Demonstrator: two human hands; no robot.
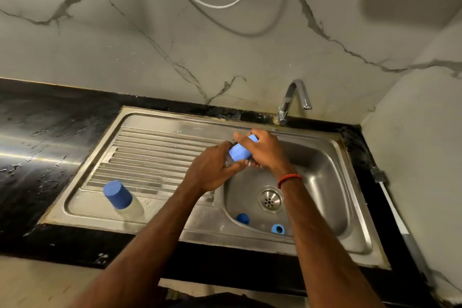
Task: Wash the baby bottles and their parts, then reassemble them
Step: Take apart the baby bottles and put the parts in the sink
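The marble wall point(250, 52) fills the top of the view. A white cord point(212, 5) loops across it, and both of its ends are cut off at the top. Below the wall lies the black tabletop point(45, 147), shiny and spotted. The steel sink point(175, 120) is set into it. It has a ribbed draining board point(150, 157) on the left and a deep bowl point(325, 182) on the right. A bent tap point(292, 101) stands behind the bowl. A pale pipe point(390, 197) runs down the right side of the tabletop; it is blurry and hard to make out.

Two bare arms reach in from the bottom. The left hand point(212, 170) wraps round the clear body of a baby bottle point(228, 160), and its fingers hide most of that body. The right hand point(267, 152) curls round the blue cap point(240, 152) on top of it. The bottle is up in the air, over the back left edge of the bowl.

A second baby bottle point(123, 199) stands on the front left of the draining board. It has a blue cap on, and its clear body is hard to see against the steel.

The drain point(270, 199) sits in the middle of the bowl. Near the front of the bowl lie a small blue piece point(243, 219), partly hidden by the bowl's edge, and a blue ring point(278, 229) with a hole. A red thread band point(290, 179) is on the right wrist.
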